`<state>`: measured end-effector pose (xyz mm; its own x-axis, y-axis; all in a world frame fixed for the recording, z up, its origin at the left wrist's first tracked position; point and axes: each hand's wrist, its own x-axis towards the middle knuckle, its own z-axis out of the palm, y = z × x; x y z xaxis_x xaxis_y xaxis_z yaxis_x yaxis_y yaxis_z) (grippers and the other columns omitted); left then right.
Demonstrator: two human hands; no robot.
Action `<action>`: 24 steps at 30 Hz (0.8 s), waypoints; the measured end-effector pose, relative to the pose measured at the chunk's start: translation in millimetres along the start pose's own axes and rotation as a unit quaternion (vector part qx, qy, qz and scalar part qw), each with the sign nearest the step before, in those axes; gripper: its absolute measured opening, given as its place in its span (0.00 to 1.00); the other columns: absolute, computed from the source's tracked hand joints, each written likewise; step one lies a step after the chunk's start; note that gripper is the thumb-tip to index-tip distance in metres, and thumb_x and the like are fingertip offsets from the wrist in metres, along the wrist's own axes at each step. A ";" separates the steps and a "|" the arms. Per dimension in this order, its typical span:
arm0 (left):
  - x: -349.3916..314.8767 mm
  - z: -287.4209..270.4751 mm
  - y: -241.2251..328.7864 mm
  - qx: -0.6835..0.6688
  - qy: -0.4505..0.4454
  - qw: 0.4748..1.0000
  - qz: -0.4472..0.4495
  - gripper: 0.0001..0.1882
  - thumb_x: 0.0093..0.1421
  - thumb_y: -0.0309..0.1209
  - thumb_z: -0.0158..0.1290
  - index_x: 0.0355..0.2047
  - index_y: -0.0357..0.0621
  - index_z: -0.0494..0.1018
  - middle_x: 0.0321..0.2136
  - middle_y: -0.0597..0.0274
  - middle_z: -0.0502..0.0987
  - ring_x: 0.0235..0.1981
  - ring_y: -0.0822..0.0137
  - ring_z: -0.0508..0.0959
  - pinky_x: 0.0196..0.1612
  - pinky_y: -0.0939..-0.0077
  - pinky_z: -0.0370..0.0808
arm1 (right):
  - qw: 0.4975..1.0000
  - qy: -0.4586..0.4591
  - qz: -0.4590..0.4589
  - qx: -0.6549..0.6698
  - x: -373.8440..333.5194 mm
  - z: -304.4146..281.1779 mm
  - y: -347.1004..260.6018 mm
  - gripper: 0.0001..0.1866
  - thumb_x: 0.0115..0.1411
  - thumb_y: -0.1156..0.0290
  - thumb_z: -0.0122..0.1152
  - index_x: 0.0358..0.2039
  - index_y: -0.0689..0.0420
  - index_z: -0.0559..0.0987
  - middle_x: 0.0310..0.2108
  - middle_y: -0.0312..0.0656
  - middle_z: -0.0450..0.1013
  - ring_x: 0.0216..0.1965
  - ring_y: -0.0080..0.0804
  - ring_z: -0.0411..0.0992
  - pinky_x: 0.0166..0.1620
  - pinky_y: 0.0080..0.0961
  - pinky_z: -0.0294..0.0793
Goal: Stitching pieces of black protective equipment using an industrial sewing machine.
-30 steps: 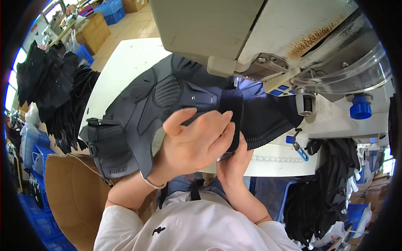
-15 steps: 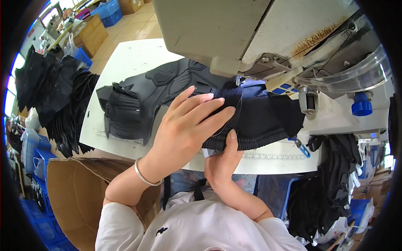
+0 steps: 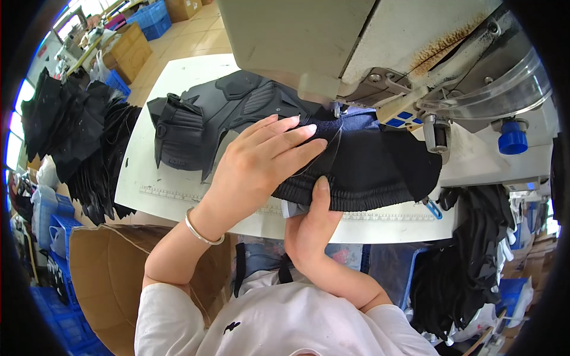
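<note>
Likely aligning black cloth [image 3: 389, 157] at sewing machine [image 3: 285, 47] | left hand [image 3: 252, 160]: fingers apart | right hand [image 3: 312, 231]: clamped on cloth | next: likely steady guiding

The bright view bends toward its rim, left windows [image 3: 15, 142] glaring.

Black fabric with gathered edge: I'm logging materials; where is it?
In the head view, the black fabric is right of centre, below the sewing machine, with the left hand on it, the right hand at its gathered edge.
</note>
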<state>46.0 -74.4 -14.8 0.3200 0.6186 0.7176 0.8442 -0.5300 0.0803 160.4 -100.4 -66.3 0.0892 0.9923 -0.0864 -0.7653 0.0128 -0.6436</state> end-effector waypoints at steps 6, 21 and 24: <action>1.8 -0.7 1.7 -0.018 0.000 1.000 -0.013 0.19 0.46 0.21 0.50 0.40 0.42 0.77 0.40 0.59 0.78 0.45 0.57 0.77 0.52 0.62 0.74 | 1.000 -0.011 -0.006 -0.018 0.3 3.6 -6.2 0.22 0.62 0.76 0.52 0.57 0.60 0.63 0.56 0.40 0.63 0.55 0.27 0.63 0.57 0.26 0.62; 5.1 1.4 1.3 -0.027 0.005 0.999 -0.029 0.21 0.44 0.17 0.49 0.40 0.42 0.78 0.39 0.58 0.79 0.44 0.56 0.78 0.51 0.64 0.75 | 0.998 -0.033 -0.002 -0.052 5.1 0.1 -8.3 0.23 0.63 0.73 0.50 0.59 0.59 0.61 0.57 0.41 0.63 0.56 0.30 0.63 0.60 0.30 0.62; 3.4 0.3 1.9 -0.030 0.004 0.999 -0.029 0.23 0.42 0.15 0.48 0.41 0.42 0.77 0.39 0.57 0.79 0.44 0.55 0.78 0.51 0.64 0.75 | 0.999 -0.027 -0.011 -0.030 4.2 0.2 -6.3 0.22 0.63 0.74 0.51 0.57 0.61 0.62 0.56 0.41 0.63 0.55 0.28 0.63 0.59 0.28 0.62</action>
<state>48.8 -73.2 -12.3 0.2673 0.6442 0.7167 0.8341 -0.5271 0.1627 165.5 -96.3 -62.4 0.0698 0.9971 -0.0313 -0.7233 0.0289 -0.6899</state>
